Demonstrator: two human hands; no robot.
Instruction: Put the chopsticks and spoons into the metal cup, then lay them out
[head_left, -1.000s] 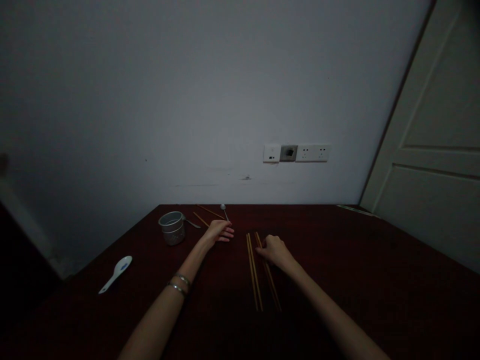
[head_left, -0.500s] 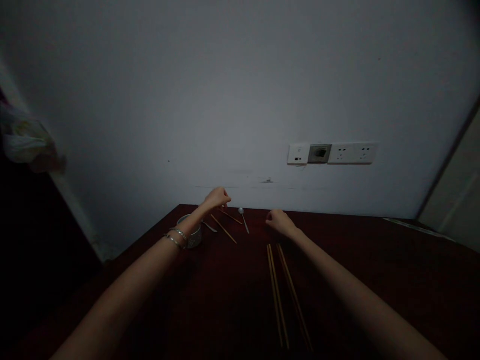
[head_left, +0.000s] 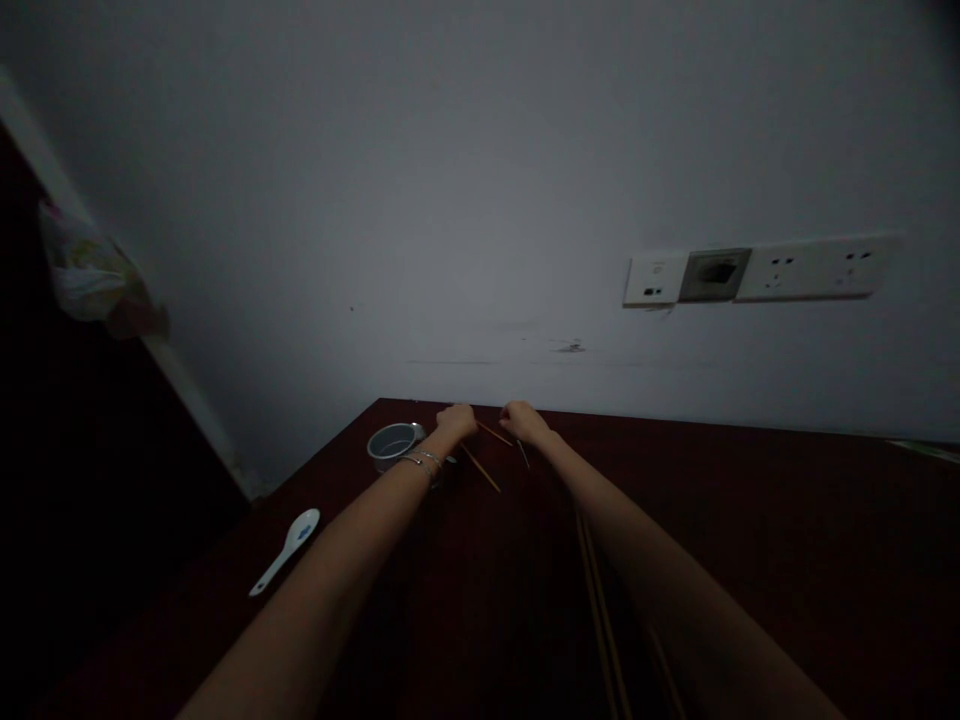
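Note:
Near the back edge of the dark table, my left hand (head_left: 457,421) is closed beside a chopstick (head_left: 481,468) and a second thin stick (head_left: 495,433). What it grips, if anything, is hidden. My right hand (head_left: 523,420) is closed just to the right, over the bowl end of a metal spoon (head_left: 523,455) whose handle sticks out below; its fingertips are too small to read. A round grey container (head_left: 393,443) stands left of my left wrist. Longer chopsticks (head_left: 600,610) lie partly under my right forearm.
A white ceramic spoon (head_left: 286,550) lies on the table (head_left: 465,610) at the left. Wall sockets (head_left: 780,272) are at the right. A plastic bag (head_left: 86,265) hangs at the far left, and the wall rises behind the table.
Both hands have come closer together, the right one moving left to the metal spoon. My left hand is lower, at the sticks. The view has shifted, and the white spoon now shows.

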